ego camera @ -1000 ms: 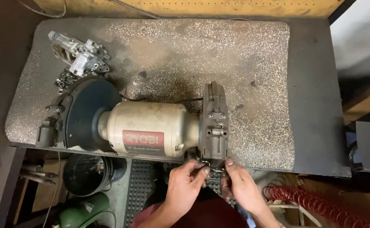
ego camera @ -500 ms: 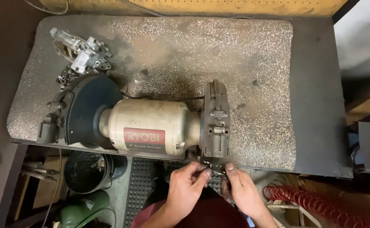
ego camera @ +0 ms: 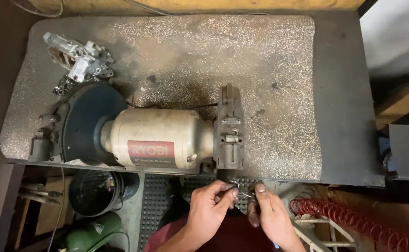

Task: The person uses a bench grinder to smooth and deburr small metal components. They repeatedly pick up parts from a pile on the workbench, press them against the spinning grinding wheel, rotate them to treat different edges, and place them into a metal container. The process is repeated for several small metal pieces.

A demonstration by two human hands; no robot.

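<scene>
1. Head view: left hand and right hand pinched a small metal part between fingertips, just off the bench edge.
2. Bench grinder sat at 12 o'clock of the hands, guard nearest.
3. Loose metal bracket lay at 10 o'clock; black bucket at 9 o'clock, red coiled hose at 3 o'clock.

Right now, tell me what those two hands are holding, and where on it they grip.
Both hands, left hand and right hand, pinch a small metal part between their fingertips, just below the bench grinder. The part is too small to identify, and the exact grip points cannot be told.
</scene>
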